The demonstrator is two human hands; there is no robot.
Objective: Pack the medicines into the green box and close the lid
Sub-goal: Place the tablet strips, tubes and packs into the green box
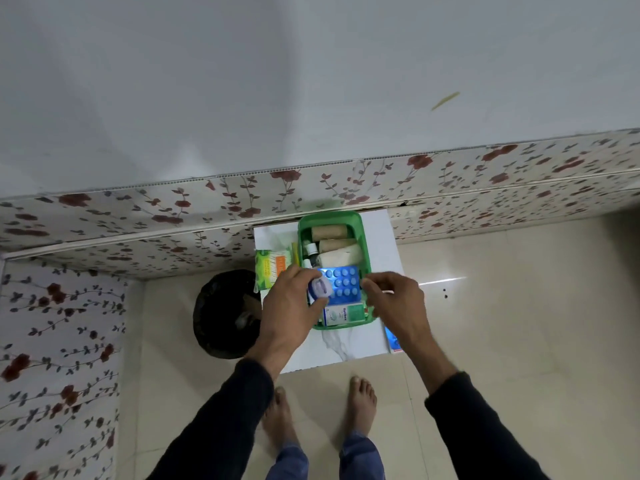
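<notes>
Medicines [337, 244] fill the green box [329, 218] on the bench [381, 237] — left hand [289, 306] grips a small blue-and-white pack [320, 288] above it; right hand [394, 299] curls at the blister strip [343, 282] — hold unclear.

Open green box [366, 251] holds 3 bandage rolls [337, 244], blue blister pack [343, 283], white carton [341, 313].

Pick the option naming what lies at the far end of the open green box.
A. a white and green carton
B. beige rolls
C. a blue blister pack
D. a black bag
B: beige rolls lie at the far end of the green box, while the blue blister pack sits mid-box and the white and green carton at the near end.
</notes>
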